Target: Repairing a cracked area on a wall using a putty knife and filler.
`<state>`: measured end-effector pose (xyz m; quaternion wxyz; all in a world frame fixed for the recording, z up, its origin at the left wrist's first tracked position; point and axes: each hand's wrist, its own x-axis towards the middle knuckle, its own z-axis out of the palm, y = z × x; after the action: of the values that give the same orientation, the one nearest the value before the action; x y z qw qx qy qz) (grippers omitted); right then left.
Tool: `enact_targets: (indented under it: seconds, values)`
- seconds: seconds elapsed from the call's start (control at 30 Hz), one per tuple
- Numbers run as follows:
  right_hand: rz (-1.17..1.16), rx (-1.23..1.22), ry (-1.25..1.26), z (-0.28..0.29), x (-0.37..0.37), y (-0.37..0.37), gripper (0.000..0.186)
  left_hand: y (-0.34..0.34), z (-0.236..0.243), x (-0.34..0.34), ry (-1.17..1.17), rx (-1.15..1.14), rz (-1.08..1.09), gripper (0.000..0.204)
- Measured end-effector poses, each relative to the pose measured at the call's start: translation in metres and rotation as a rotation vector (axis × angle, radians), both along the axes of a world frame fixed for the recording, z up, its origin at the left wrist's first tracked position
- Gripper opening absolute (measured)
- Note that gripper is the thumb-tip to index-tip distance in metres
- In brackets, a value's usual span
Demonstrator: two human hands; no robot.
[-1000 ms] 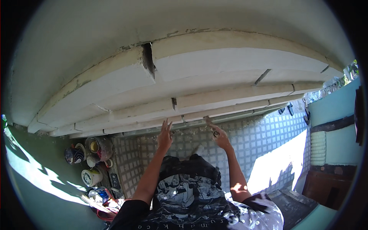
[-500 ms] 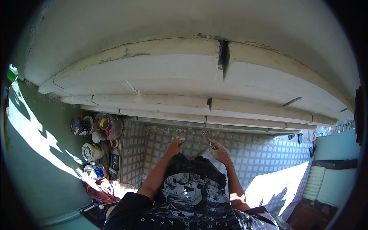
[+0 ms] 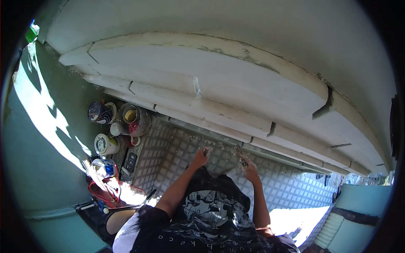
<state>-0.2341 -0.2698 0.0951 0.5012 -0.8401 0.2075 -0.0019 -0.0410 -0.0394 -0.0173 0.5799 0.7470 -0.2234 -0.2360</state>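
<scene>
My left hand [image 3: 201,157] is closed in front of my body, its fingers around a small dark thing smeared with white; its kind cannot be made out. To its right, my right hand [image 3: 249,169] grips a narrow, paste-smeared hand tool [image 3: 239,152] that points away from me. Whitish paste coats the fingers of both hands. Both are held low, apart from each other, over the tiled floor. Beyond them runs a stepped white plastered ledge [image 3: 185,90] with dark gaps, such as the wide gap [image 3: 324,104] at the right.
At the left stand paint pails [image 3: 106,144], a clear tub [image 3: 141,122] with a yellow container inside, and a coiled red hose [image 3: 101,195]. Pale crumbs lie on the checkered floor [image 3: 278,177] by the ledge's foot. A green wall [image 3: 46,160] bounds the left side.
My view has turned left, so the ledge now slants down to the right and its wide gap sits farther right. Both hands remain closed, shifted slightly right in view.
</scene>
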Motion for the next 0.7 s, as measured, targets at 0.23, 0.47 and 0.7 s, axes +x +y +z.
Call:
enact_targets:
  seconds: [0.23, 0.47, 0.7]
  values:
    - [0.052, -0.026, 0.062, 0.007, 0.040, 0.046, 0.051, 0.039, 0.015, 0.038, 0.367, -0.065, 0.107, 0.053]
    - [0.127, -0.166, 0.033, 0.018, 0.102, 0.097, 0.074, 0.061, 0.065, 0.069, 0.552, -0.055, 0.416, 0.053]
    - [0.093, -0.221, 0.224, 0.030, 0.169, 0.132, 0.070, 0.078, 0.123, 0.137, -0.834, 0.528, -0.202, 0.085]
